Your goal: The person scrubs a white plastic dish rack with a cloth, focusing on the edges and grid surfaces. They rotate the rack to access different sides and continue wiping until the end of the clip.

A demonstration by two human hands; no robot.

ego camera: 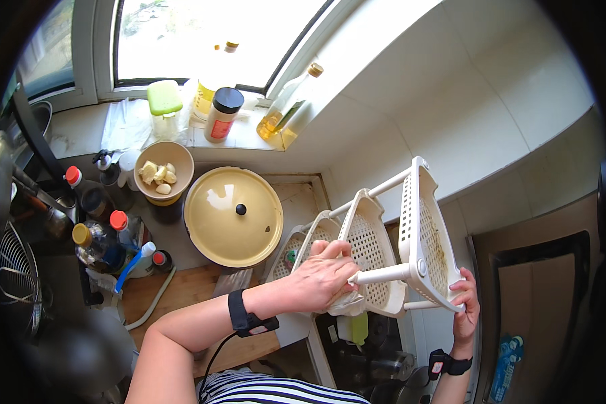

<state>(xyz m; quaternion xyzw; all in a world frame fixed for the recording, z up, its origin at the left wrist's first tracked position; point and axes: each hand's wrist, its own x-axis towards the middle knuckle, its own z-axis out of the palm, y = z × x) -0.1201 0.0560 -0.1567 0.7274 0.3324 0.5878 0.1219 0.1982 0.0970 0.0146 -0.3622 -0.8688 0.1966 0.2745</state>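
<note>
A white plastic multi-tier rack (373, 252) with perforated baskets leans diagonally before me, its top tier to the right. My left hand (328, 275) closes around the rack near a post and the second basket. A crumpled whitish, translucent piece (347, 304) shows beneath that hand; whether it is cloth or plastic film I cannot tell. My right hand (465, 303) grips the lower corner of the top basket (432, 237), fingers over its rim. Brown stains mark this basket's mesh floor. Something small and green sits in the farthest basket, partly hidden.
A cream lidded pot (222, 227) stands on the counter left of the rack. Beside it are a bowl of garlic (164, 169) and several bottles (101, 242). A wooden board (182, 298) lies nearer. The windowsill holds an oil bottle (288, 106) and a black-lidded jar (223, 115).
</note>
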